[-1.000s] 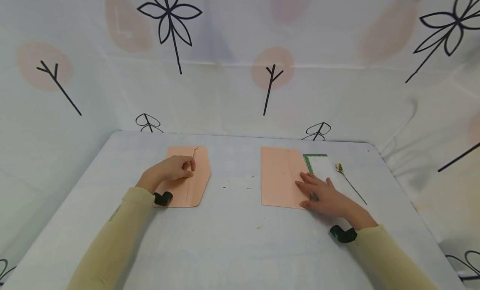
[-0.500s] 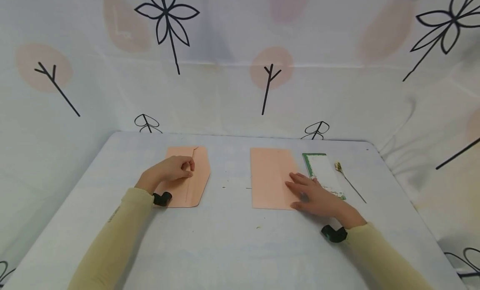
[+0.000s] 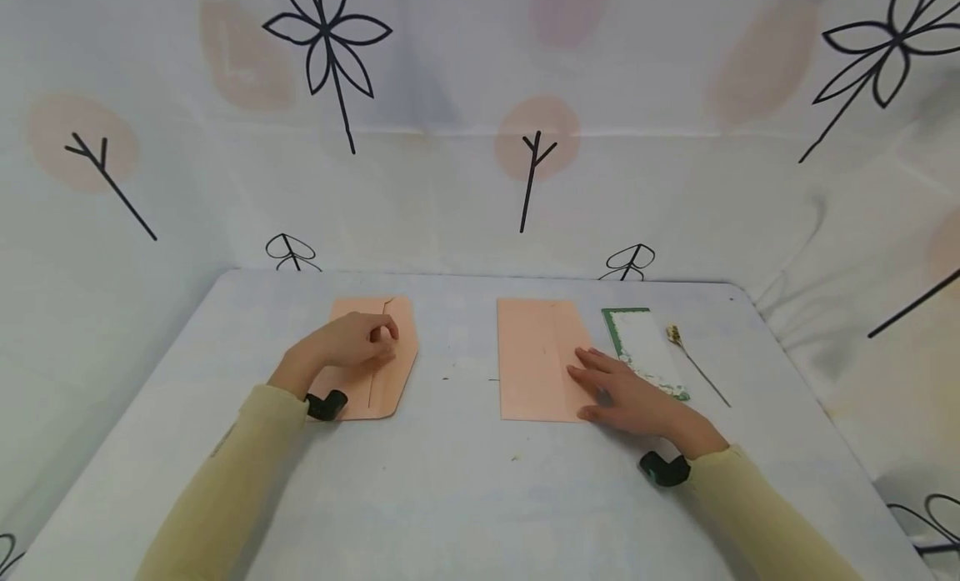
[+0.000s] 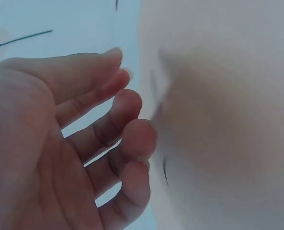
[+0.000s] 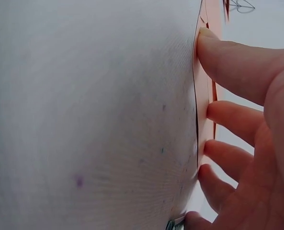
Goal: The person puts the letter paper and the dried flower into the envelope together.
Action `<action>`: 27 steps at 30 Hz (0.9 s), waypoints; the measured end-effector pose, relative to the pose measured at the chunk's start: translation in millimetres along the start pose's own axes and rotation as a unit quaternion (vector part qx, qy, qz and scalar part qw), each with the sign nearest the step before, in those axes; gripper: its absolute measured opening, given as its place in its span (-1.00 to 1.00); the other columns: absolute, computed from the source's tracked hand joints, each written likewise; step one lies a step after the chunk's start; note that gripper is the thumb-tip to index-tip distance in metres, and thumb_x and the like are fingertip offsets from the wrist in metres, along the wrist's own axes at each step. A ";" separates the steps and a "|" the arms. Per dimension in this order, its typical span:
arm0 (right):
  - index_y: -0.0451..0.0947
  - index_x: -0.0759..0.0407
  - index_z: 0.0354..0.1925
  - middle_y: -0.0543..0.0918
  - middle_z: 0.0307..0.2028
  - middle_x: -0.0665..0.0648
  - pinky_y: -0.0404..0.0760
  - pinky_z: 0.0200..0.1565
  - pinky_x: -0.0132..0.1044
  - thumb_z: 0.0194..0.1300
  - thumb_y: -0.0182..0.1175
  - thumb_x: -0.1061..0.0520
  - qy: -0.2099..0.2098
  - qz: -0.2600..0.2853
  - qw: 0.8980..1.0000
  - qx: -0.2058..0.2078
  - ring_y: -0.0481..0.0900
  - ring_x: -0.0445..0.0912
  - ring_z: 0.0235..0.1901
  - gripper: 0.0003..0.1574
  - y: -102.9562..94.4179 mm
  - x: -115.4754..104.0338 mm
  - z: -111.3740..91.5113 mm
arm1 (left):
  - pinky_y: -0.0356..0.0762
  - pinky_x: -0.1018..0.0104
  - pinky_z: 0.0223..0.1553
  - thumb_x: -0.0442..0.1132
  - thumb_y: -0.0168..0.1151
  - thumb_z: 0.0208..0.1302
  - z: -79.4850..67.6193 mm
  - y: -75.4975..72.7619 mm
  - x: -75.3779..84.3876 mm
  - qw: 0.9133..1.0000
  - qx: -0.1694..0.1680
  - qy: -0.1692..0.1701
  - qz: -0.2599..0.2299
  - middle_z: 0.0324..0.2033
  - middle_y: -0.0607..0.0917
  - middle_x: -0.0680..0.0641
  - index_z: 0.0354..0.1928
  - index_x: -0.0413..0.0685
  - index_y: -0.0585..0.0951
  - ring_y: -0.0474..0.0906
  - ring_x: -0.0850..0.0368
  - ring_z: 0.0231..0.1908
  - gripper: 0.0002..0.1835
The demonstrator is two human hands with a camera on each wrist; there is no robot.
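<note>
Loosely curled, the left hand (image 3: 341, 343) is over the left envelope (image 3: 363, 388) at ten o'clock on the table (image 3: 450, 498), contact hard to judge; the right hand (image 3: 633, 398), spread, touches the right envelope (image 3: 532, 360) at one o'clock; a card (image 3: 645, 343) and dried flower (image 3: 673, 334) lie at two.

Slides the right peach envelope (image 3: 532, 360) leftward across the worktop (image 3: 450, 498) under the right hand (image 3: 626, 393), now nearer the left envelope (image 3: 403, 318), and bares more of the green-bordered card (image 3: 647, 343).
</note>
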State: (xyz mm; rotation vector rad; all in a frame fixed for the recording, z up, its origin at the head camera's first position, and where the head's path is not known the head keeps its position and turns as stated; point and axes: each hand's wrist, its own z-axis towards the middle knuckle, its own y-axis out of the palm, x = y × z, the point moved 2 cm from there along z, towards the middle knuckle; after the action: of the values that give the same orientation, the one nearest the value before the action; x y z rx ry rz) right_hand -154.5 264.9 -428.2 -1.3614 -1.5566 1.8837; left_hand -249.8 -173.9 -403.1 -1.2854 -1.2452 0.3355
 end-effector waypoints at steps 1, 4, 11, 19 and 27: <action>0.29 0.30 0.42 0.08 0.49 0.35 0.10 0.33 0.26 0.33 0.32 -0.01 0.000 -0.001 1.000 0.000 -0.06 0.31 0.47 -0.17 0.0 -0.1 0.0 | 0.36 0.22 -0.35 -0.13 0.20 0.40 0.8 0.3 3.5 1.000 0.003 0.007 -0.002 -0.45 0.52 0.03 0.00 0.05 0.58 0.41 0.13 -0.47 -0.81; 0.29 0.31 0.41 0.08 0.49 0.36 0.09 0.33 0.26 0.33 0.32 0.00 -0.001 -0.003 1.000 -0.001 -0.06 0.32 0.47 -0.17 0.0 -0.3 0.6 | 0.35 0.24 -0.41 -0.11 0.19 0.43 3.4 3.0 15.5 1.000 0.010 0.023 -0.018 -0.46 0.52 0.03 0.02 0.06 0.58 0.39 0.13 -0.53 -0.80; 0.30 0.31 0.41 0.09 0.49 0.37 0.08 0.33 0.27 0.34 0.31 -0.01 -0.003 0.002 1.000 -0.003 -0.07 0.33 0.47 -0.18 -1.4 -1.6 0.0 | 0.44 0.24 -0.37 -0.15 0.19 0.44 9.9 15.9 46.7 0.996 0.012 0.065 -0.063 -0.37 0.58 0.04 0.03 0.02 0.61 0.45 0.14 -0.48 -0.79; 0.31 0.30 0.41 0.08 0.49 0.36 0.09 0.33 0.27 0.33 0.32 0.00 -0.002 0.005 1.000 -0.003 -0.07 0.32 0.47 -0.18 1.4 1.1 0.9 | 0.48 0.26 -0.35 -0.17 0.18 0.43 24.1 35.4 76.1 0.990 0.015 0.129 -0.056 -0.34 0.60 0.12 0.03 0.02 0.62 0.51 0.16 -0.44 -0.79; 0.32 0.30 0.40 0.09 0.49 0.37 0.11 0.32 0.27 0.33 0.32 -0.01 -0.008 0.003 1.000 0.002 -0.05 0.32 0.46 -0.18 -0.6 2.7 -0.5 | 0.50 0.30 -0.31 -0.20 0.17 0.44 43.9 47.8 108.5 0.983 -0.002 0.176 -0.056 -0.30 0.62 0.13 0.05 -0.03 0.61 0.55 0.15 -0.37 -0.78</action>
State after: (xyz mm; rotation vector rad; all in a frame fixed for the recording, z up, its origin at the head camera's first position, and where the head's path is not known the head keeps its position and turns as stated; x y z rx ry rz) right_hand -155.6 267.5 -428.9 -1.3534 -1.5585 1.9048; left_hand -225.1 -50.0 -398.0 -1.2109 -1.0094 0.0210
